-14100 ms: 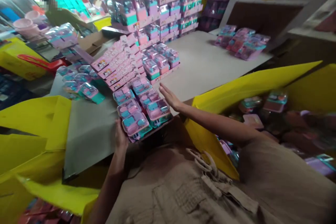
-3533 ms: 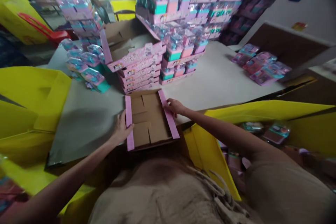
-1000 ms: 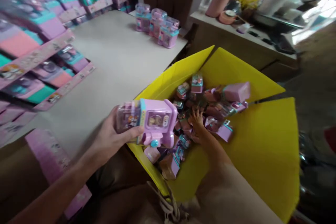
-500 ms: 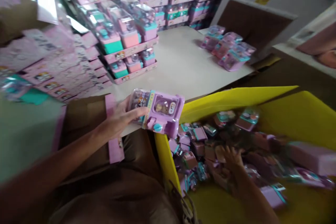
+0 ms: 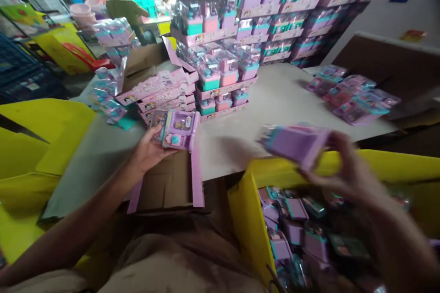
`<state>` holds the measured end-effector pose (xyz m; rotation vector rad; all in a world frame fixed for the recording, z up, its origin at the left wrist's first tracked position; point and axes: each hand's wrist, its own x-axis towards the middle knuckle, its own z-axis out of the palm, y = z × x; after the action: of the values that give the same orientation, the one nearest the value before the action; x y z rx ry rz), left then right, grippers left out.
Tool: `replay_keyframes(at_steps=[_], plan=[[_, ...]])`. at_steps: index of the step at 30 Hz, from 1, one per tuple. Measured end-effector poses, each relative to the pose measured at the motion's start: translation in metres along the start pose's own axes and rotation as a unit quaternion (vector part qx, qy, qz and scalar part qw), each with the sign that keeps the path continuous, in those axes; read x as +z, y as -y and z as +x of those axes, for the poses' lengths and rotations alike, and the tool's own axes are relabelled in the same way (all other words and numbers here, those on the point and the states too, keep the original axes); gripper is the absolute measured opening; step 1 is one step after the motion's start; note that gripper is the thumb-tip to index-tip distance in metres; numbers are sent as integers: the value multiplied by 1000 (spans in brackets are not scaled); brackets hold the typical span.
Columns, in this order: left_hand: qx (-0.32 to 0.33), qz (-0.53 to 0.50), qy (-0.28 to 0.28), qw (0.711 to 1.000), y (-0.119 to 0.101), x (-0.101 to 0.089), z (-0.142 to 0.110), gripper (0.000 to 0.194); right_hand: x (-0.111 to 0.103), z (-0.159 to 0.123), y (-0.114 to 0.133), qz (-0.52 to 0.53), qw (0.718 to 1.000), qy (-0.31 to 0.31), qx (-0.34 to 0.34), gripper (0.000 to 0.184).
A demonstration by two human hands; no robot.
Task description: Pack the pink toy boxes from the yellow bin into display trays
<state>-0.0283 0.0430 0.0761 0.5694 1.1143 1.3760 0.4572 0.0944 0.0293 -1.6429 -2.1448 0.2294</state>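
My left hand [image 5: 147,149] is closed around a lilac toy capsule machine [image 5: 180,126] with a clear top and a turquoise knob, its front facing up. Below that toy lies a shallow pink-edged cardboard display tray [image 5: 165,181], its brown inside showing, at the table's front edge. Held at its base by my right hand [image 5: 343,169], a second lilac toy machine [image 5: 292,144] is tipped sideways, blurred by motion, above the rim of a yellow bin [image 5: 395,160]. Several more such toys [image 5: 314,240] lie jumbled inside the bin.
Filled display trays [image 5: 223,82] stand stacked on the white table [image 5: 271,96], beside piled flat pink trays [image 5: 165,87]. Loose toys [image 5: 357,96] sit at the right. Another yellow bin [image 5: 44,137] is at the left; a person [image 5: 123,11] stands in the background.
My right hand has come up out of the yellow bin with a lilac toy machine. My left hand still holds its toy, now over the cardboard tray. The view has swung left.
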Motion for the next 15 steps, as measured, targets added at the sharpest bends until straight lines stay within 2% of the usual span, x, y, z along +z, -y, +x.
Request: replay_keyframes(at_steps=[1, 3, 5, 7, 9, 11, 13, 15], plan=[[5, 1, 3, 1000, -2, -2, -2, 38, 10, 14, 31, 11, 997, 21, -74, 103], [24, 7, 8, 1000, -4, -6, -7, 37, 38, 40, 90, -72, 980, 36, -182, 93], [49, 21, 4, 999, -6, -10, -14, 40, 65, 60, 135, -150, 957, 56, -243, 80], [69, 41, -2, 997, -8, -15, -22, 47, 85, 71, 160, -163, 946, 67, -273, 64], [81, 56, -4, 995, -12, -21, -30, 56, 89, 74, 170, -69, 954, 70, -284, 45], [92, 69, -2, 993, -16, -26, -34, 62, 82, 70, 177, 116, 957, 83, -254, 43], [119, 87, 4, 989, -18, -27, -35, 64, 71, 61, 190, 309, 921, 139, -192, 55], [159, 109, 14, 981, -18, -24, -34, 63, 65, 49, 209, 435, 865, 216, -129, 68]])
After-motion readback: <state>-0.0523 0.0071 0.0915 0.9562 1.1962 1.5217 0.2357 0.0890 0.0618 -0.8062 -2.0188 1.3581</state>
